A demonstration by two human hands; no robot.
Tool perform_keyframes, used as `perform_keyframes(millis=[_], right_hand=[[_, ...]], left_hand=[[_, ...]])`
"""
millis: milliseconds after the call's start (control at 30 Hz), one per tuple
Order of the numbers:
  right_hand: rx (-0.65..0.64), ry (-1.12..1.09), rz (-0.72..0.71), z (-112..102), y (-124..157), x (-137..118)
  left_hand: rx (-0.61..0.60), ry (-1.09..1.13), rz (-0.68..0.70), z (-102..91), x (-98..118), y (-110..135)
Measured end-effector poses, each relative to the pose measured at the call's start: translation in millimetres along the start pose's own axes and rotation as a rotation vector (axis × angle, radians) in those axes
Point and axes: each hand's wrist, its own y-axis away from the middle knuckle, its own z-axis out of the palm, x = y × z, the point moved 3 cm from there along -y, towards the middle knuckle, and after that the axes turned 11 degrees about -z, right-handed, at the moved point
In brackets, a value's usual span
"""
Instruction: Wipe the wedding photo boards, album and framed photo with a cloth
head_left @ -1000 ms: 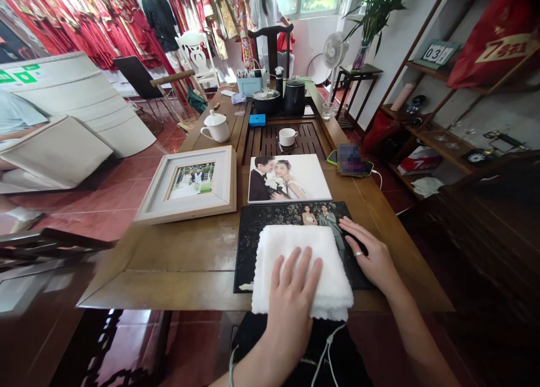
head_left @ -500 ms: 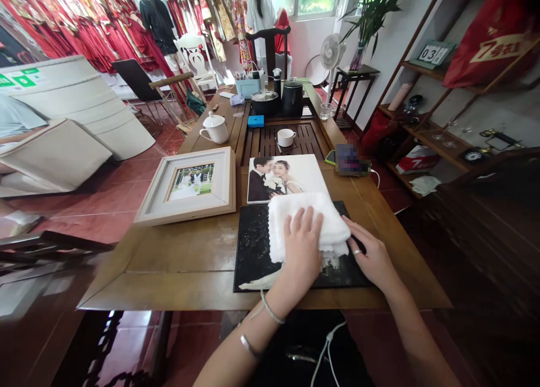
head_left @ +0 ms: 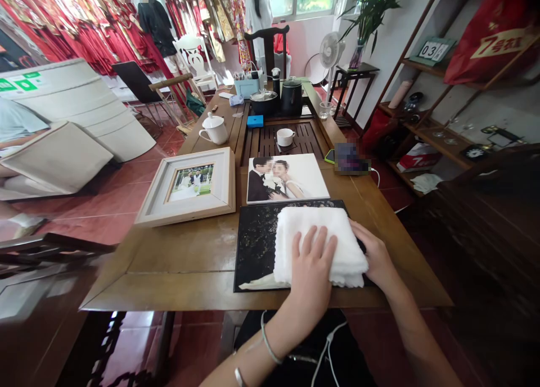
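My left hand lies flat on a folded white towel, its fingers stretched out and slightly apart. The towel rests on a black picture panel with pale specks and a whitish shape near its lower edge; much of the panel's right half is covered. At the panel's right edge, my right hand grips the side, with some fingertips hidden by the towel. Just beyond the panel lies a white-edged photo print of a couple. To the left, a pale wooden picture frame holds another photo.
On the wooden table stand a white lidded teapot, a white cup, a blue box and a dark kettle. A phone with a cable lies right. People stand near hanging red garments at the back.
My left hand and the towel have slid toward me and to the right, uncovering the photo print's lower edge and more of the panel's top. My right hand stays at the panel's edge.
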Motion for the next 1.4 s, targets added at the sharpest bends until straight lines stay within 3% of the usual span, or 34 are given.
perform_keyframes(millis=[167, 300, 500, 667, 733, 900, 1000, 1233, 1400], right_hand=[[0.003, 0.015, 0.005, -0.8, -1.8, -2.5], [0.038, 0.044, -0.003, -5.1, -0.5, -6.8], [0.198, 0.116, 0.048, -12.0, 4.3, -1.0], [0.222, 0.15, 0.067, -14.4, 6.6, -1.0], [0.213, 0.137, 0.067, -14.6, 6.4, -3.3], [0.054, 0.074, 0.02, -8.8, -1.0, -11.0], [0.043, 0.09, 0.0, -6.9, -5.0, -13.7], [0.048, 0.111, -0.004, -5.3, -4.2, -12.7], [0.029, 0.1, -0.06, -4.9, -3.7, -15.6]], left_hand=[[-0.022, 0.04, 0.006, 2.1, 4.6, 8.8], [-0.011, 0.068, -0.014, -0.3, 8.8, -7.3], [0.031, 0.084, -0.021, 3.0, 27.4, -41.3], [0.066, 0.064, -0.022, 4.5, 29.9, -44.8], [0.055, 0.076, -0.038, 1.0, 24.6, -38.5], [0.012, 0.094, -0.111, -13.3, 2.2, -13.6], [0.003, 0.082, -0.143, -19.1, -15.4, 5.0], [0.109, 0.056, -0.191, -28.3, -58.1, 50.8], [0.167, 0.021, -0.211, -30.7, -69.5, 79.1]])
